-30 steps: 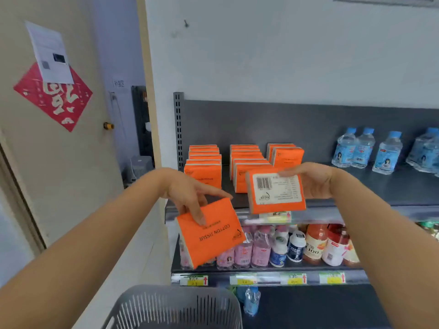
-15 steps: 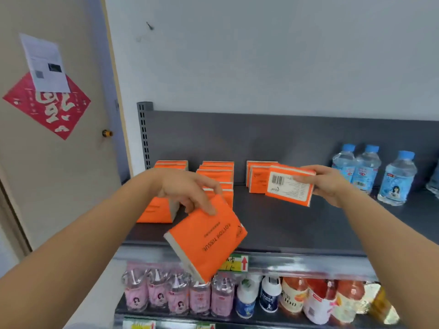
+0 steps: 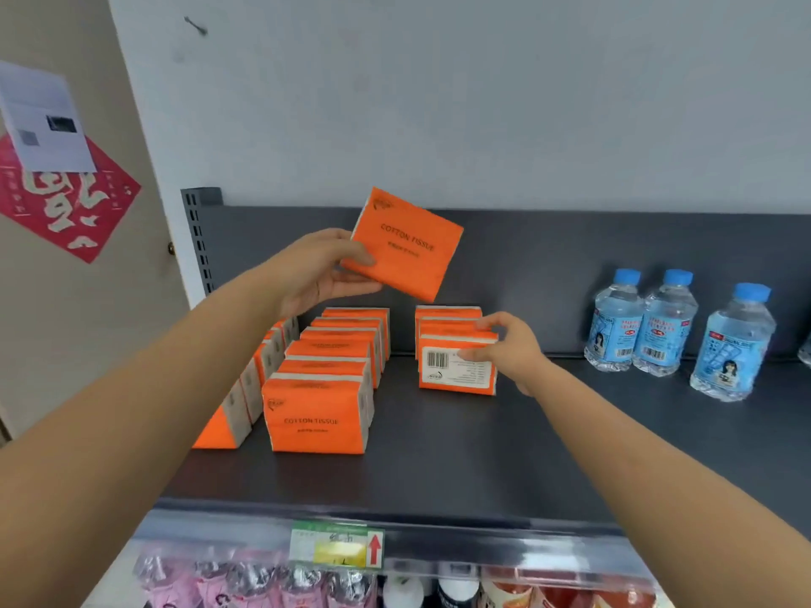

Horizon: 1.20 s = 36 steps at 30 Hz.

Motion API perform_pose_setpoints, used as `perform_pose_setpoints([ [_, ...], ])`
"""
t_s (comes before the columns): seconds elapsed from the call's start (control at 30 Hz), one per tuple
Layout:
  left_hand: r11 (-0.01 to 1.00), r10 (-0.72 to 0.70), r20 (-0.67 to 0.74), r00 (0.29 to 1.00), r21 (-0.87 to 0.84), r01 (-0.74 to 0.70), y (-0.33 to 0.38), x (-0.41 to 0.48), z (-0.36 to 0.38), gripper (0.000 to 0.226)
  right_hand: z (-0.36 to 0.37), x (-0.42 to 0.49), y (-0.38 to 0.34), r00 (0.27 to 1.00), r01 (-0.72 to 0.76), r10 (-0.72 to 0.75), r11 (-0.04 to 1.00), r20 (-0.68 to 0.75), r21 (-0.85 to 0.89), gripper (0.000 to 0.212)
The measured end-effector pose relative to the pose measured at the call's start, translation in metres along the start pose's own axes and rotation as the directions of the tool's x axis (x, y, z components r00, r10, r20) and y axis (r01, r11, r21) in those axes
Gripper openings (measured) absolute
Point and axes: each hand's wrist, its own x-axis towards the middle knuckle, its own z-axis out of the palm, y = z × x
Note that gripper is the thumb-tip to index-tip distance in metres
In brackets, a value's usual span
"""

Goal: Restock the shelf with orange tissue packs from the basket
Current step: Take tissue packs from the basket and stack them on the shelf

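Right pack's down, left one's up

Right hand (image 3: 513, 353) fingers pinch the barcode-faced orange tissue pack (image 3: 454, 370), now standing on the dark grey shelf (image 3: 439, 467) fronting the right row. Left hand (image 3: 316, 274) grips a second orange tissue pack (image 3: 408, 247), lifted above the rows. Open shelf nearer and rightward.

Orange packs (image 3: 318, 414) read "COTTON TISSUE" (black print).

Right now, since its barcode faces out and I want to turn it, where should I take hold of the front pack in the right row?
Probably by its two short ends, coming from above and in front. The barcode pack stands upright with its back against the row behind, so only ends, top and front are free.
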Motion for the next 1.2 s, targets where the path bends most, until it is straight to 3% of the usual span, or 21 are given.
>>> perform_pose_setpoints([
  [0.17,0.983,-0.028,0.031,0.999,-0.179,0.033,-0.011,0.018,0.004,0.048,0.009,0.009,0.008,0.999,0.021,-0.027,0.993,-0.047,-0.113,0.088],
  [0.33,0.995,-0.080,0.045,0.996,0.066,0.077,-0.020,0.032,0.012,0.042,0.013,0.011,0.012,0.994,0.106,-0.108,0.978,-0.006,-0.180,0.093],
  [0.43,0.987,-0.134,0.071,0.988,0.100,0.127,-0.034,0.040,0.018,0.042,0.002,0.008,0.008,0.977,0.202,-0.214,0.954,-0.028,-0.222,0.082],
  [0.53,0.984,-0.178,0.076,0.981,0.005,0.178,-0.047,0.045,0.028,0.043,-0.010,-0.001,-0.007,0.933,0.357,-0.358,0.917,0.027,-0.180,0.066],
  [0.63,0.974,-0.222,0.097,0.970,-0.030,0.226,-0.053,0.046,0.040,0.047,-0.012,-0.010,-0.026,0.912,0.410,-0.409,0.912,0.028,-0.017,0.052],
  [0.73,0.970,-0.168,0.085,0.982,0.190,0.149,-0.054,0.040,0.043,0.048,-0.013,-0.013,-0.037,0.904,0.427,-0.418,0.898,-0.091,0.111,0.046],
  [0.83,0.887,0.042,0.019,0.999,0.460,-0.046,-0.051,0.033,0.038,0.062,-0.015,-0.014,-0.037,0.901,0.431,-0.428,0.902,-0.070,0.030,0.046],
  [0.9,0.795,0.161,0.109,0.981,0.575,-0.194,-0.051,0.028,0.036,0.058,-0.016,-0.018,-0.030,0.906,0.422,-0.423,0.906,-0.026,-0.038,0.050],
  [0.97,0.673,0.192,0.199,0.961,0.686,-0.277,-0.054,0.023,0.036,0.050,-0.014,-0.023,-0.021,0.897,0.435,-0.441,0.887,-0.007,-0.152,0.054],
  [1.1,0.370,0.224,0.181,0.958,0.894,-0.255,-0.060,0.019,0.042,0.038,-0.004,-0.032,-0.010,0.879,0.441,-0.475,0.844,-0.043,-0.304,0.060],
  [1.2,0.362,0.221,0.182,0.958,0.897,-0.254,-0.050,0.018,0.044,0.037,-0.006,-0.036,-0.016,0.871,0.462,-0.490,0.841,-0.037,-0.282,0.058],
])
